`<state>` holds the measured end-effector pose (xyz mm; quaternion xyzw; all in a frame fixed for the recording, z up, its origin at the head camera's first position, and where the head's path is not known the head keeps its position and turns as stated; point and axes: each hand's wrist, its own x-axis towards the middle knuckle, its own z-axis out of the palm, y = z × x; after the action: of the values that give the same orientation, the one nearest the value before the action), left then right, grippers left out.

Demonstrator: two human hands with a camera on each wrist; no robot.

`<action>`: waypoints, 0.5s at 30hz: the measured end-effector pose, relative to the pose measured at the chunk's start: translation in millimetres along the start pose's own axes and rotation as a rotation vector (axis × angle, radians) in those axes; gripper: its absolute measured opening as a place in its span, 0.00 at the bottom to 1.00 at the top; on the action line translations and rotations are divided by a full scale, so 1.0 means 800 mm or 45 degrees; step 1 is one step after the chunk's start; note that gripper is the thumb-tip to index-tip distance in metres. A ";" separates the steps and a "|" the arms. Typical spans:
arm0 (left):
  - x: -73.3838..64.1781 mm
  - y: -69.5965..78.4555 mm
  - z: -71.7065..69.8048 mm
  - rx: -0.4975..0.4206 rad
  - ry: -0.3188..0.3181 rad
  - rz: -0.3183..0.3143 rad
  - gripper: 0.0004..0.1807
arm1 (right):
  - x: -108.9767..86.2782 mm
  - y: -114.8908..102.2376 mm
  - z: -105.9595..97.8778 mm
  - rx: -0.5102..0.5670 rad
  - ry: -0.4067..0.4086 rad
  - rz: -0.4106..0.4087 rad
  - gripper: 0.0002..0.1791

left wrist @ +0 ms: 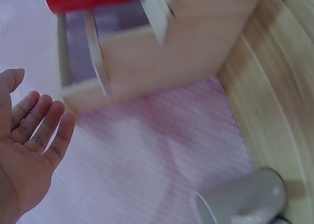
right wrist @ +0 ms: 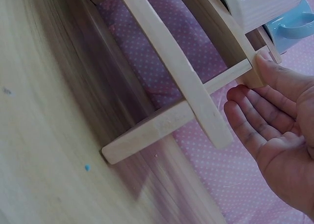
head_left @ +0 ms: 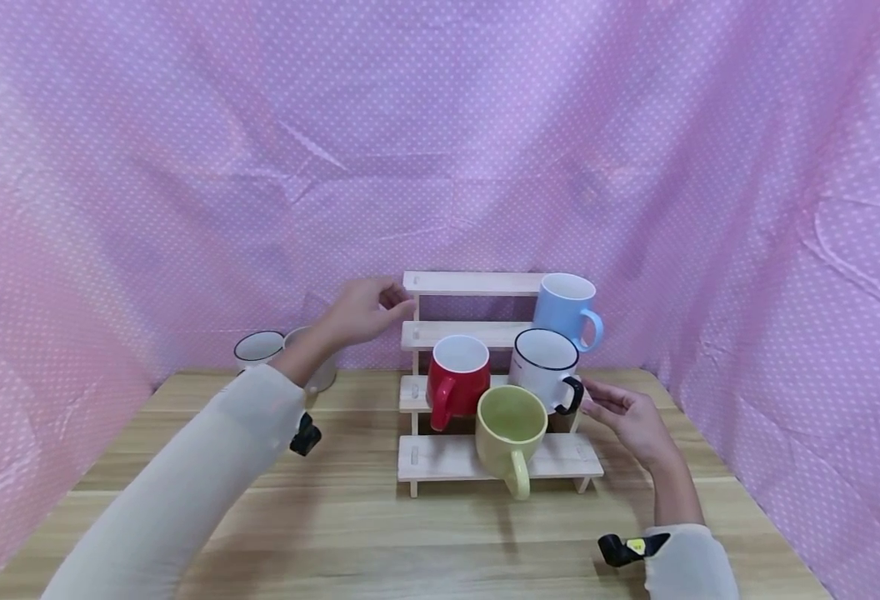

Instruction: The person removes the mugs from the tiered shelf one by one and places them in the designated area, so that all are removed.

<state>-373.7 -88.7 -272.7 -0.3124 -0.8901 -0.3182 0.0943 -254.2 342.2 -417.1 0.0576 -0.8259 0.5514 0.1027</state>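
Note:
A tiered wooden shelf rack (head_left: 440,468) stands on the table with mugs on its steps. My left hand (head_left: 371,312) is beside the rack's upper left end; in the left wrist view its fingers are loosely spread, apart from the wood. At the right end of the second step from the bottom, my right hand (right wrist: 279,116) pinches the shelf edge between thumb and fingers. A yellow-green mug (head_left: 496,450) sits on the lowest step. Above it are a red mug (head_left: 470,392) and a white mug with black rim (head_left: 533,379). A light blue mug (head_left: 556,312) stands higher at right.
Left of the rack, a white black-rimmed mug (head_left: 254,357) and a greyish mug (head_left: 325,377) stand on the wooden table (head_left: 350,533), partly behind my left arm. Pink dotted cloth (head_left: 440,150) hangs behind and along both sides.

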 end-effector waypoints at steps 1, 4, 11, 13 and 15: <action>0.003 0.006 0.003 -0.005 -0.008 0.017 0.16 | 0.000 0.000 0.000 0.001 0.002 -0.002 0.31; 0.010 0.026 0.013 -0.018 -0.028 0.074 0.16 | 0.001 -0.002 0.001 0.010 0.002 -0.002 0.30; 0.026 0.066 0.039 -0.072 -0.049 0.180 0.16 | -0.001 -0.002 0.000 0.015 -0.005 0.014 0.30; 0.031 0.074 0.046 -0.111 -0.048 0.192 0.15 | -0.002 -0.002 0.000 0.018 -0.006 0.009 0.30; 0.035 0.083 0.052 -0.150 -0.048 0.198 0.15 | -0.002 -0.003 0.001 0.016 -0.003 0.000 0.30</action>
<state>-353.2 -9.0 -261.2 -0.3914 -0.8445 -0.3559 0.0835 -252.4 340.8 -415.8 0.0589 -0.8226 0.5564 0.1016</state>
